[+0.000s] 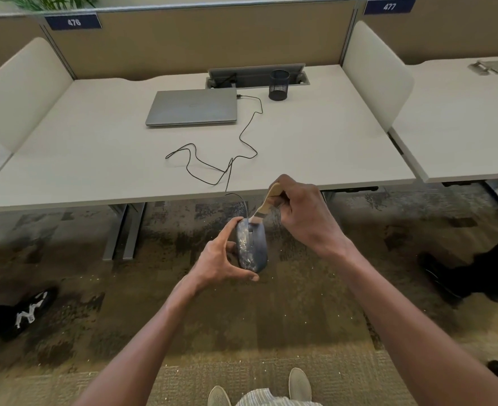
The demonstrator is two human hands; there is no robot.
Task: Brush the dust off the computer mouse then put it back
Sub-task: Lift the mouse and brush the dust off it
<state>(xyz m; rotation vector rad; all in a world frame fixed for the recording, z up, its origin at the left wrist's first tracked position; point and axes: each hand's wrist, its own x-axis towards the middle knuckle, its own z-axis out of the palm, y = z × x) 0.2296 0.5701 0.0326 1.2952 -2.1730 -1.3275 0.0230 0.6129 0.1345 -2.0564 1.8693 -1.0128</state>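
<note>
From the head camera, the person is standing back from the desk [315,148] and working in the air over the carpet [271,332], in front of the desk's near edge. The left hand [221,259] is gripping the computer mouse [252,249], thumb curling under its near end and the forefinger hooking over its far end, so the mouse is tilting up on its side, clear of the desk. Pale dust is showing in blotches across the mouse's dark shell.

The right hand [300,212] is closing round the wooden handle of a small brush [267,205], fingers wrapping it tightly, and the bristle end is touching the far tip of the mouse, right beside the left forefinger. The mouse cable [212,159] is running up from that tip, over the desk edge, looping loosely across the tabletop and reaching the right side of a closed grey laptop [193,106].

Just right of the laptop, a black mesh pen cup [278,85] is standing upright near the grey cable hatch [256,73] at the back of the desk. A beige partition is rising behind, carrying a blue number plate reading 476 [73,22] on the left and another reading 477 [389,6] on the right.

Down at the bottom edge, the person's two light shoes [299,383] are showing on the carpet. A dark shoe with white markings [28,313] is sitting at the left edge, and dark shapes are lying at the right edge, too blurred to name.
</note>
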